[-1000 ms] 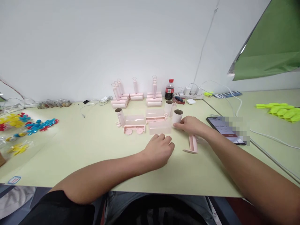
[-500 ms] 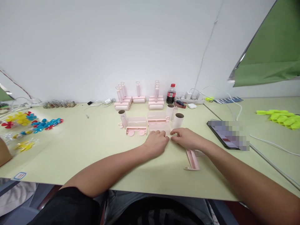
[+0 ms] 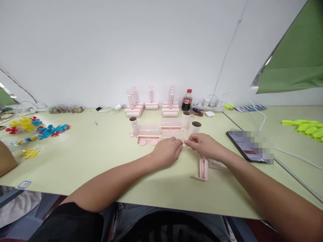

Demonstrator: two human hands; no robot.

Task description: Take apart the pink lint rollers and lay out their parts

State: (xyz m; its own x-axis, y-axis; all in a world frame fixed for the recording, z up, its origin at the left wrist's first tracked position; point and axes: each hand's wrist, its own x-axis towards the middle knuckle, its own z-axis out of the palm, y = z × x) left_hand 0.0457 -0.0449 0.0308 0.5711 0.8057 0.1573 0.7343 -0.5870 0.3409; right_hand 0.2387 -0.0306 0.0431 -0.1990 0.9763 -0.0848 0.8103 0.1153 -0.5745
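Note:
My left hand (image 3: 168, 151) is closed, knuckles up, beside a clear cover (image 3: 173, 135) near the table's middle. Close to its right, my right hand (image 3: 203, 145) has its thumb and forefinger pressed together. Whatever either hand holds is too small or hidden to name. Under my right wrist lies a pink holder part (image 3: 204, 169), with a clear piece (image 3: 216, 164) to its right. A pink tray with two round discs (image 3: 148, 140) sits left of my hands, and a longer pink tray (image 3: 171, 129) is behind them. A cardboard-cored white roll (image 3: 195, 128) stands behind my right hand.
Assembled pink rollers (image 3: 170, 112) stand along the wall beside a cola bottle (image 3: 186, 100). A phone (image 3: 246, 148) and white cables lie right; colourful toys (image 3: 52, 130) lie left. Another person's arm (image 3: 6, 158) rests at the left edge. The table's front edge (image 3: 161, 207) is near my body.
My right hand's thumb and forefinger have come together. The pink part under my right wrist has turned and shifted slightly left. The whole view has shifted a little.

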